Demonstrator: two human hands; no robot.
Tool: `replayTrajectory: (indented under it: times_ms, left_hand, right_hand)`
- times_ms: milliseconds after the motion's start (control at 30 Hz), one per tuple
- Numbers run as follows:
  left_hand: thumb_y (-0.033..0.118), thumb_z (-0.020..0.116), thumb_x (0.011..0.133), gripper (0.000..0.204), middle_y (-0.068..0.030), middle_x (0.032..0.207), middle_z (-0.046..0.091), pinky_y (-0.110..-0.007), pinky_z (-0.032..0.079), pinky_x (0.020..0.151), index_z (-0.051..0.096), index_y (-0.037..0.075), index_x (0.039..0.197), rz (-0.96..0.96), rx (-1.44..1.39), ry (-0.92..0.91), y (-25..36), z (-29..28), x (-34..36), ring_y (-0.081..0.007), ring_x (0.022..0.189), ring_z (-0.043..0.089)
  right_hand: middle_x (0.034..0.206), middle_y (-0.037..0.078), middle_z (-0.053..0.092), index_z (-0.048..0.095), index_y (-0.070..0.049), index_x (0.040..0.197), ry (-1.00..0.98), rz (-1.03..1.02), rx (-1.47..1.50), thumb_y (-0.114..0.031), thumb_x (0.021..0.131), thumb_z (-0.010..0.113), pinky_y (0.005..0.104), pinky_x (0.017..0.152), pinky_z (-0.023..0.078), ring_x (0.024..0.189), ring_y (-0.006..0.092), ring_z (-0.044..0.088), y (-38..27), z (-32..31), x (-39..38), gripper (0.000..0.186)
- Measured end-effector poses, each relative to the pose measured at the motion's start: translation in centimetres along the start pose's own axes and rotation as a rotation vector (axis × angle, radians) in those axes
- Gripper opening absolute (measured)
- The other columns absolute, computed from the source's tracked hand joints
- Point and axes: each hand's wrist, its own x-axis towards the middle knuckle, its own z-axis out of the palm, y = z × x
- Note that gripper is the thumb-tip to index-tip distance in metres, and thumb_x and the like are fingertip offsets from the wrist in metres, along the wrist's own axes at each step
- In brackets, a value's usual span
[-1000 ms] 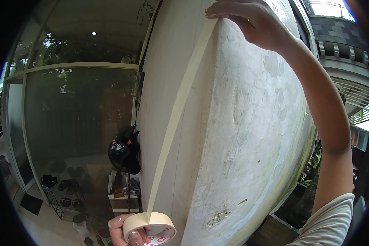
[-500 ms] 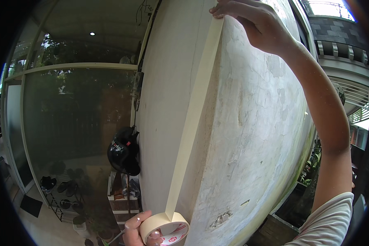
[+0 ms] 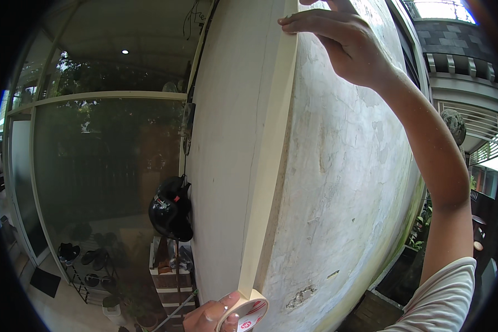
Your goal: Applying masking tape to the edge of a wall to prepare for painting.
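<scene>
The left hand (image 3: 207, 316), low in view, is closed around the tape roll (image 3: 255, 307), its fingers on the outside and at least one digit reaching into the ring. From the roll a pale strip (image 3: 270, 166) runs up, taut and nearly straight, along the corner of the wall (image 3: 343, 166); whether its middle touches the plaster I cannot tell. The right hand (image 3: 351, 47), high up, is loosely open, fingers extended, with fingertips against the strip's upper part at the corner; the top edge of view cuts off part of it. The wall's right face is cracked and flaking, with a chipped patch low down. Left of the wall, a black helmet (image 3: 169, 210) hangs above a drawer unit (image 3: 166, 282), and shoes (image 3: 69, 253) sit on a rack (image 3: 78, 288) near the glass (image 3: 105, 166)
</scene>
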Motion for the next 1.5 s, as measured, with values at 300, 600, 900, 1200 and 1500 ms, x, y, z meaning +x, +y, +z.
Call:
replayTrajectory:
  times_ms: [300, 600, 900, 1200, 1500]
  left_hand:
    - [0.013, 0.055, 0.098, 0.026, -0.0196, 0.108, 0.07, -0.038, 0.056, 0.082, 0.062, -0.004, 0.117, -0.002, 0.047, 0.067, -0.4, 0.0, 0.2, -0.0334, 0.094, 0.071]
    - [0.01, 0.056, 0.097, 0.023, -0.02, 0.105, 0.071, -0.039, 0.056, 0.078, 0.063, -0.005, 0.114, -0.01, 0.209, 0.028, -0.2, 0.1, 0.1, -0.0358, 0.092, 0.07]
    - [0.007, 0.055, 0.097, 0.022, -0.0203, 0.106, 0.07, -0.04, 0.056, 0.078, 0.064, -0.004, 0.114, -0.024, 0.258, 0.061, 0.4, 0.8, 0.3, -0.037, 0.091, 0.07]
    - [0.006, 0.054, 0.096, 0.024, -0.0201, 0.109, 0.07, -0.04, 0.056, 0.081, 0.063, -0.004, 0.115, -0.019, 0.229, 0.058, 1.0, 0.4, 0.2, -0.0373, 0.095, 0.07]
    - [0.008, 0.056, 0.096, 0.023, -0.0197, 0.11, 0.071, -0.039, 0.057, 0.083, 0.066, -0.004, 0.113, -0.085, 0.156, 0.046, 1.6, 0.6, 1.0, -0.0345, 0.098, 0.071]
  right_hand:
    - [0.1, 0.006, 0.076, 0.074, -0.006, 0.096, -0.03, -0.1, -0.06, 0.012, 0.079, 0.058, 0.0434, 0.1, 0.043, 0.109, 0.0269, 0.06, 0.1, 0.1, -0.1, 0.03]
    - [0.102, 0.005, 0.074, 0.073, -0.008, 0.105, -0.458, 0.427, -0.338, 0.007, 0.086, 0.058, 0.0396, 0.096, 0.049, 0.107, 0.0243, 0.06, -6.9, -1.8, 4.6, 0.029]
    - [0.119, -0.002, 0.07, 0.072, -0.016, 0.117, -0.577, 0.446, -0.568, 0.012, 0.085, 0.052, 0.0441, 0.117, 0.035, 0.126, 0.0238, 0.051, -8.9, -1.2, 4.2, 0.047]
    - [0.113, 0.001, 0.072, 0.074, -0.014, 0.111, -0.586, 0.456, -0.466, 0.013, 0.083, 0.054, 0.0477, 0.119, 0.033, 0.123, 0.0242, 0.054, -9.6, -1.1, 5.3, 0.044]
    - [0.105, 0.005, 0.074, 0.076, -0.01, 0.104, -0.527, 0.499, -0.318, 0.013, 0.082, 0.059, 0.0493, 0.118, 0.033, 0.121, 0.024, 0.056, -10.1, -0.6, 5.0, 0.036]
